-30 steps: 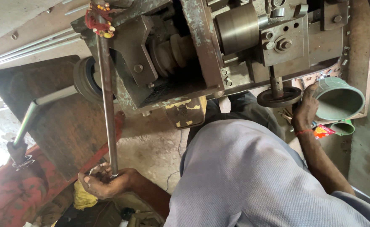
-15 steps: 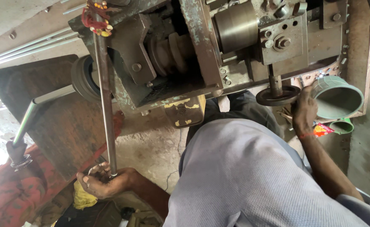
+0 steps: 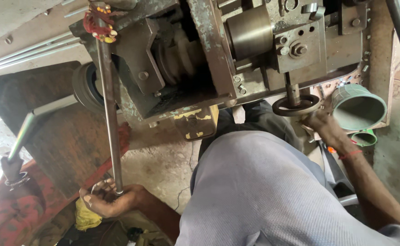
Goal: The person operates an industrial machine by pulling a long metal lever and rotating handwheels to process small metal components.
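Note:
I look down at a worn metal machine (image 3: 209, 59) with pulleys and bolted blocks. My left hand (image 3: 106, 200) is wrapped around the lower end of a long steel lever rod (image 3: 109, 114), whose top carries a red and yellow thread charm (image 3: 99, 23). My right hand (image 3: 323, 130) holds the rim of a small dark handwheel (image 3: 295, 105) on a short shaft under the machine. A red thread band circles my right wrist. My grey shirt (image 3: 263, 191) fills the lower middle.
A green metal cup (image 3: 359, 107) stands just right of the handwheel, a second green rim below it. A rusty brown plate (image 3: 54, 136) and a grey handle (image 3: 25, 132) lie at left, with red cloth (image 3: 9, 218) and a yellow rag (image 3: 86, 217). Cracked concrete floor (image 3: 163, 164).
The view has shifted slightly. My right hand slid from beside the green cup onto the handwheel's rim. My left hand has kept its hold on the rod's lower end.

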